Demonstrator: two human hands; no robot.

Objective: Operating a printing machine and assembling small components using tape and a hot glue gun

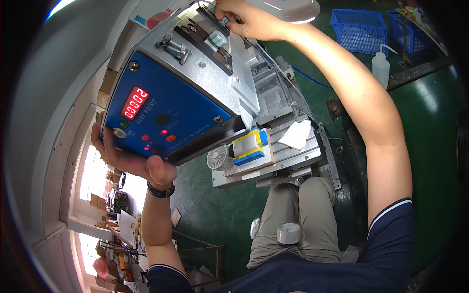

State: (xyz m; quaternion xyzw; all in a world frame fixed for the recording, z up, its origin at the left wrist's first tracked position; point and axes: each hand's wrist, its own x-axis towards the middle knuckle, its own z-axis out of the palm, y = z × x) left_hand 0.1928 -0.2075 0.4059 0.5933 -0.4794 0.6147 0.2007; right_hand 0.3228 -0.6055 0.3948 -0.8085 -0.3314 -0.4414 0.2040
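Head view, left hand: I see it spread wide under the blue control panel, bracing the machine head.
Head view, right hand: pinched narrow on a small knob atop the metal head, reach-adjusting.
Fixture: yellow-blue block, below the head on the bench.

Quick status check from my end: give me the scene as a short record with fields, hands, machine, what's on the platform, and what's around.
left hand: cups the lower edge of the blue control panel
right hand: fingers on a small metal knob at the machine's top
machine: metal body, red digit display lit
platform: blue and yellow block, white cloth
lap: tape roll
around: squeeze bottle, blue baskets
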